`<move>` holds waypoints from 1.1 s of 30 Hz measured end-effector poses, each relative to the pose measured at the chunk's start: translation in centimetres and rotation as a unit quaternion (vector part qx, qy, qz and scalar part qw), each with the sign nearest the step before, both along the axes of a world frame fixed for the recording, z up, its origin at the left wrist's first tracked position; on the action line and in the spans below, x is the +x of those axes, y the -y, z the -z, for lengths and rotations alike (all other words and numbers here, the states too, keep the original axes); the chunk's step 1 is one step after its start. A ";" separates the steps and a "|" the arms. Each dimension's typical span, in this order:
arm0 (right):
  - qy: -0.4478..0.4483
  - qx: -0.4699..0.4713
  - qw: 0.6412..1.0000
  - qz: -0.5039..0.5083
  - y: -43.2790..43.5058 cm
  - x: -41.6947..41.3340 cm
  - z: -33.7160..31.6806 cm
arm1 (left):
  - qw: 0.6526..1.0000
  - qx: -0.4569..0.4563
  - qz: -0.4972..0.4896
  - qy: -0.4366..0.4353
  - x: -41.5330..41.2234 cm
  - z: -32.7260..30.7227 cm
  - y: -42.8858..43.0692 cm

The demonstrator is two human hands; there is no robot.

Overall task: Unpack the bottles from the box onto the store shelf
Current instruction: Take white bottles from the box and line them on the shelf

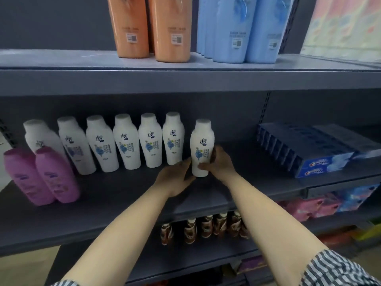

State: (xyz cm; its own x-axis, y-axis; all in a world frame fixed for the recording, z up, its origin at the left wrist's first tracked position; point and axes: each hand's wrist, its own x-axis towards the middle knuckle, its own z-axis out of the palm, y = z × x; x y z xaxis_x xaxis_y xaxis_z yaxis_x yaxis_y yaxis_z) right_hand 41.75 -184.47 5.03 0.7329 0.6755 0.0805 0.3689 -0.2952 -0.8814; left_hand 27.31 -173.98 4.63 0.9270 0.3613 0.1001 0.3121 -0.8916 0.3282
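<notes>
A white bottle (201, 145) with a blue flower label stands upright on the grey middle shelf (115, 195), just right of a row of several matching white bottles (126, 141). My right hand (218, 162) grips its lower half, thumb across the front and fingers behind. My left hand (175, 176) reaches to the bottle's base from the left, its fingertips touching the bottom edge. The box is not in view.
Two pink bottles (41, 176) stand at the shelf's front left. Blue toothpaste cartons (309, 149) are stacked at the right. Orange bottles (150, 27) and light blue bottles (243, 27) fill the upper shelf. Brown drink bottles (206, 228) line the lower shelf.
</notes>
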 end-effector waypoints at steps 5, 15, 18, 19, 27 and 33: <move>0.016 0.019 1.000 -0.014 -1.1 1.5 0.8 | 0.999 -0.010 -0.025 -0.026 1.0 0.4 0.3; 0.011 0.046 0.998 -0.037 -3.0 2.4 2.1 | 0.995 -0.069 -0.068 -0.030 2.3 1.1 0.2; 0.026 0.034 0.998 -0.042 -3.7 2.8 2.3 | 0.987 -0.140 -0.072 0.001 2.4 1.0 0.5; 0.024 0.033 0.998 -0.045 -3.8 2.9 2.3 | 0.986 -0.152 -0.074 0.003 2.5 0.9 0.5; 0.005 0.040 0.998 -0.049 -4.6 3.5 2.7 | 0.986 -0.142 -0.082 -0.031 3.1 1.1 0.1; 0.010 0.034 0.998 -0.048 -5.0 3.9 2.6 | 0.986 -0.144 -0.082 -0.028 3.6 1.1 -0.2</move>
State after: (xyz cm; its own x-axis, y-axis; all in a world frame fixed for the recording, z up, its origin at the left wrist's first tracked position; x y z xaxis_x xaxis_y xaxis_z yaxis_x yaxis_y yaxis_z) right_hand 45.67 -179.52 2.42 0.6625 0.7353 0.1427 0.4105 -0.1971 -0.8903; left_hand 30.95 -173.82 3.49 0.8548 0.5129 -0.0794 0.4697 -0.6994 0.5386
